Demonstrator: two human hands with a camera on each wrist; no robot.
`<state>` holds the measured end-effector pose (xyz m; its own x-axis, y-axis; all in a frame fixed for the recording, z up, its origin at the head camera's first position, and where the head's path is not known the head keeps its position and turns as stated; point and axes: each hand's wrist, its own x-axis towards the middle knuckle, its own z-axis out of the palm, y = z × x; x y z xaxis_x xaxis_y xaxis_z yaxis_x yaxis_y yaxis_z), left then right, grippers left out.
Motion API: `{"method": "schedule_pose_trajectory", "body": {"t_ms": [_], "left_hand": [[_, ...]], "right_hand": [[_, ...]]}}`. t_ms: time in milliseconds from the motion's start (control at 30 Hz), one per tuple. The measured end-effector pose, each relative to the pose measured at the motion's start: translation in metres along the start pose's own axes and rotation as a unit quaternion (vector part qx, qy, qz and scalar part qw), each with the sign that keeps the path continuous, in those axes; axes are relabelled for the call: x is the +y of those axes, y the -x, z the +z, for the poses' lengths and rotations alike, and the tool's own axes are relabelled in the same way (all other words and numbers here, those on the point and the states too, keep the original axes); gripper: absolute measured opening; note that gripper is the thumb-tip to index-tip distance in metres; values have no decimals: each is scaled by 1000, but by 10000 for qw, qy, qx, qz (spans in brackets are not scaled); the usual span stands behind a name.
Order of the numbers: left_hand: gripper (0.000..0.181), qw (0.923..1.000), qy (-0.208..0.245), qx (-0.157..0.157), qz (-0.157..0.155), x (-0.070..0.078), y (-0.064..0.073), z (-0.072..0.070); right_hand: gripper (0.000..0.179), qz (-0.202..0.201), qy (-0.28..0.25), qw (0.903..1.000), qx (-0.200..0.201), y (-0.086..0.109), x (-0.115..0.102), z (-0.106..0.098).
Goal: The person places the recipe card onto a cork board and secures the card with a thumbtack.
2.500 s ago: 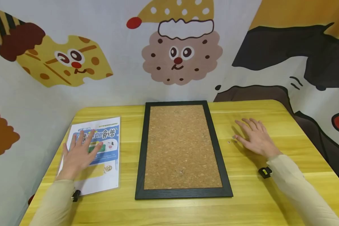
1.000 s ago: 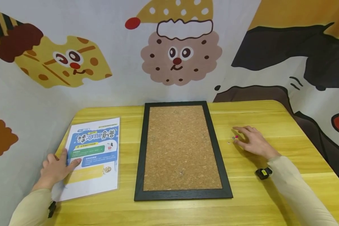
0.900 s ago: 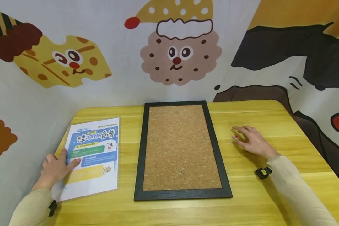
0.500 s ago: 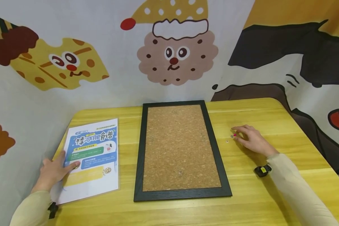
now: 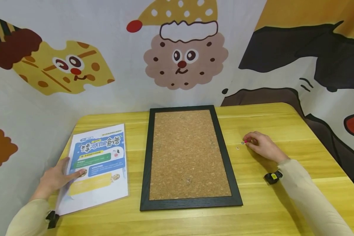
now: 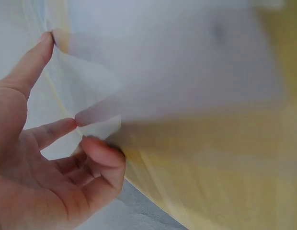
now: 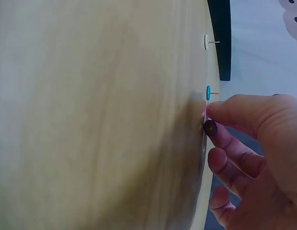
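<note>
My left hand (image 5: 51,178) pinches the left edge of a printed laminated sheet (image 5: 97,186), thumb on top and fingers beneath. In the left wrist view the sheet (image 6: 187,57) is raised off the table, and several fingers curl below it. On the right, my right hand (image 5: 265,147) has its thumb and index finger on a pink thumbtack (image 7: 205,111). Close by are a dark purple thumbtack (image 7: 211,128) and a blue thumbtack (image 7: 208,93) with its pin pointing up. A white thumbtack (image 7: 206,42) sits a little farther off.
A cork board (image 5: 188,154) in a black frame (image 5: 191,203) lies mid-table between the hands. Behind the wooden table (image 5: 283,121) hangs a white cloth (image 5: 121,32) with cartoon prints, which also closes off the left side.
My left hand went from lying flat over the sheet to gripping its left edge, and the sheet has just lifted and shifted slightly right. My right fingers closed in on the pink thumbtack.
</note>
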<state>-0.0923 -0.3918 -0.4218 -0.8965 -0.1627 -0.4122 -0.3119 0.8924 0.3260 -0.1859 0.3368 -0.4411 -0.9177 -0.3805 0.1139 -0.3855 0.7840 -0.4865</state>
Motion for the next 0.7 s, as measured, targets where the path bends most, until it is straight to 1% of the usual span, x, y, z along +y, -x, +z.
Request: {"method": "schedule_pose_trajectory", "body": {"t_ms": [100,200,333,433,567,700], "left_hand": [[119,9999,124,-94,14,0,1,-1],[120,9998,159,-113,57,0,1,-3],[119,9994,195,-107,265,1,1,-7],[117,9986,341,-151,362,2,2,-8],[119,9977,532,-189,376,0,2,-8],[111,9940,907,-281,540,-2,3,-9]], "right_hand": [[10,53,-77,10000,-12,-1,-1,-1],[8,121,-186,9998,-21,-2,-2,-1],[7,162,-291,9994,-3,-2,-2,-1],[6,137,-307,9994,42,-1,-1,-1],[6,147,-314,9994,68,-2,-1,0],[7,220,-341,9991,99,-3,-3,0]]}}
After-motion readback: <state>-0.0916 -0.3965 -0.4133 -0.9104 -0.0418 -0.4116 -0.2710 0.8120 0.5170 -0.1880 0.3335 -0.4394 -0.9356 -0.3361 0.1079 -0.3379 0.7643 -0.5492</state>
